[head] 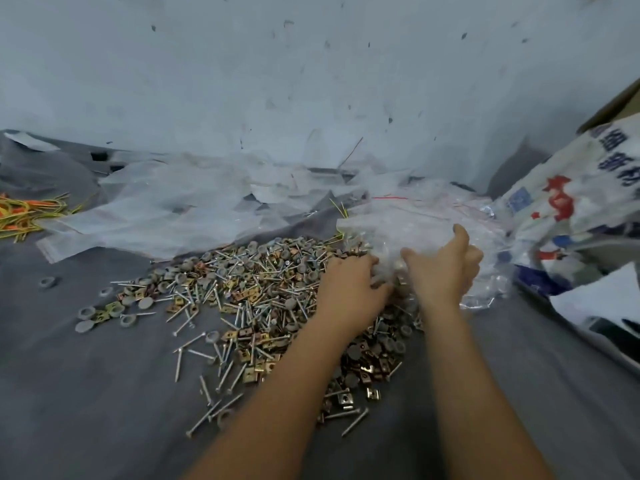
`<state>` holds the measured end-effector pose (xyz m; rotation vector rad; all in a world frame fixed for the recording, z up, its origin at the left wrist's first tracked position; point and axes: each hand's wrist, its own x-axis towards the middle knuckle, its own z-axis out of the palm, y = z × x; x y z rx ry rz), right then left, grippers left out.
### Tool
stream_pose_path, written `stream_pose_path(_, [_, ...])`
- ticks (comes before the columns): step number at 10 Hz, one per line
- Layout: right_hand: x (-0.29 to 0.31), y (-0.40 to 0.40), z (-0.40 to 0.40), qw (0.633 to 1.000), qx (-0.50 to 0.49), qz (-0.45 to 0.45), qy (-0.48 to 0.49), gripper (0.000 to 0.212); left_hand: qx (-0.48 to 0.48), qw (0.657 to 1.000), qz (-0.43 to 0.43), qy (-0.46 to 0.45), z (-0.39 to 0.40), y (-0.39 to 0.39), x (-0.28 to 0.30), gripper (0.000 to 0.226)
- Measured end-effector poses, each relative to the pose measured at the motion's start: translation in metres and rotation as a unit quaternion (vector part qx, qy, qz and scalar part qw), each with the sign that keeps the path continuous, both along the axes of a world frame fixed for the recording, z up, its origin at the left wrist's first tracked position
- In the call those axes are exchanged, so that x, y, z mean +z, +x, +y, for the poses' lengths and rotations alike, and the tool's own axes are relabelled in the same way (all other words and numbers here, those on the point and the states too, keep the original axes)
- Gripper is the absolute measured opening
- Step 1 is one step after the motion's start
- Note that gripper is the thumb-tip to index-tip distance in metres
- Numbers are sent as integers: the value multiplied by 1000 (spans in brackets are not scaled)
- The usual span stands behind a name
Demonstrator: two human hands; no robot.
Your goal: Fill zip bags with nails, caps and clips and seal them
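Though blurred, the sack [568,199] bears unreadable blue characters.

Surface: a dark grey cloth [86,393] covers the work area, creased and wrinkled, reaching the near edge on both sides.
Backdrop: a pale blue-white wall [311,64] rises behind the cloth's far edge, marked with dark specks and scuffs.
Bands: a tangle of yellow and orange rubber bands [24,213] lies at the cloth's left edge, towards the far side.
Sack: a white woven sack [568,199] printed in blue and red slumps at the right edge.
Box: a brown cardboard box [613,105] shows only a corner above the sack, at the far right.
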<state>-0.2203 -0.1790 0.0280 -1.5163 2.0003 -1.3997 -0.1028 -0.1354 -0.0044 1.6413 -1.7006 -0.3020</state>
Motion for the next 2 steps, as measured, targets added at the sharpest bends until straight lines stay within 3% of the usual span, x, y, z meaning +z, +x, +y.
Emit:
stream_pose_path(1, [-27,-1,1,995,72,40,49,52,-1,1000,7,-12,5,-1,-8,46])
stream_pose_path(2, [-26,1,10,992,90,71,61,37,16,997,50,-53,22,21,-10,33])
